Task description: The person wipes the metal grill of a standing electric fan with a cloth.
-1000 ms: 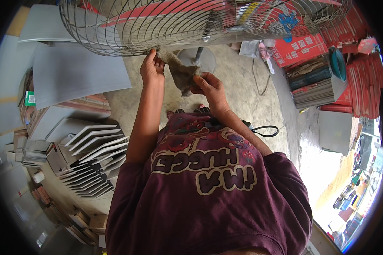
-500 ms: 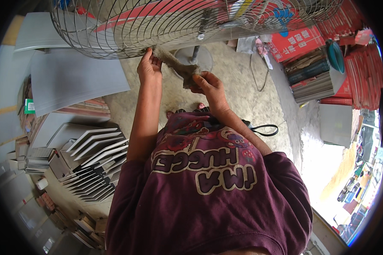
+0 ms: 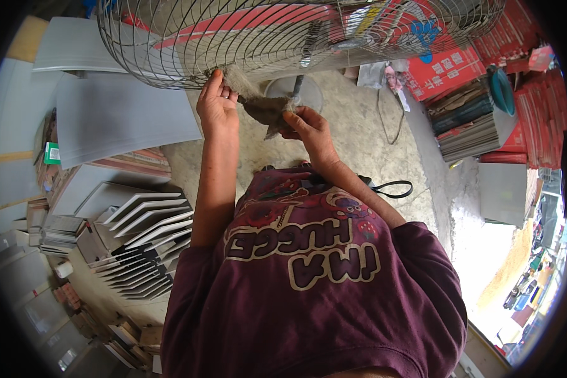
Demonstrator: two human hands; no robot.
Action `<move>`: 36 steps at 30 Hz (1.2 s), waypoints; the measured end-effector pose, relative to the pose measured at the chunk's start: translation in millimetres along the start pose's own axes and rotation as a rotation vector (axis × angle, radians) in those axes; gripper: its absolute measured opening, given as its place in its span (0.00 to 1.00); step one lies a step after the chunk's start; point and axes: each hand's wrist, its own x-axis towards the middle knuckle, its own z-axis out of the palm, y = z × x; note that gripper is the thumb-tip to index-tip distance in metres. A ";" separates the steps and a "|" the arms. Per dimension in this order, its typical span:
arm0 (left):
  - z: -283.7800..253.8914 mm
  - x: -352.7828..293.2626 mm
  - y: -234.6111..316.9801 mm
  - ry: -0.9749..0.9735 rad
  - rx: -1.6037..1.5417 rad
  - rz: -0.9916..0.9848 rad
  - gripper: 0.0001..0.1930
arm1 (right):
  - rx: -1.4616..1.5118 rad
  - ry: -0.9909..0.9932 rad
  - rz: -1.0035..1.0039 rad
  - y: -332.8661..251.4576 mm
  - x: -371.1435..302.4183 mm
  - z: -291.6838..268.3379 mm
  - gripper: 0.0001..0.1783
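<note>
Left hand [image 3: 217, 106] raised against fan cage [image 3: 189, 44], fingers now extended on its lower rim rather than curled as before. Right hand [image 3: 309, 126] pinching dusty rag [image 3: 264, 110] between both hands, just below cage, shifted slightly lower.

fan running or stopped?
Cannot tell. The fan blades behind the wire guard look sharp, not blurred, and the left hand rests on the guard's rim, but one still picture does not settle it.
</note>
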 end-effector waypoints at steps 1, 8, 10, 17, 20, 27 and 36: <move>-2.2 1.0 -1.1 -0.016 0.014 0.016 0.14 | 0.004 -0.001 -0.001 -0.1 0.3 0.6 0.12; -5.2 5.4 -10.7 0.031 0.041 0.019 0.09 | -0.004 0.013 0.007 2.5 0.9 -2.3 0.13; -3.5 6.3 -13.9 0.056 0.051 0.027 0.09 | -0.008 0.027 0.013 3.3 0.7 -3.4 0.13; -38.0 34.6 -50.7 0.170 0.075 -0.143 0.09 | 0.005 0.063 0.022 4.9 -2.1 -7.9 0.13; -38.7 44.1 -62.5 0.164 0.081 -0.201 0.11 | 0.014 0.084 -0.002 7.4 -3.3 -11.5 0.13; -26.8 38.8 -55.2 0.149 0.062 -0.178 0.15 | 0.018 0.114 0.006 1.7 -5.1 -17.2 0.13; 22.5 -7.2 -6.8 0.086 -0.044 -0.139 0.10 | 0.020 0.038 0.012 -2.5 -0.3 -14.1 0.13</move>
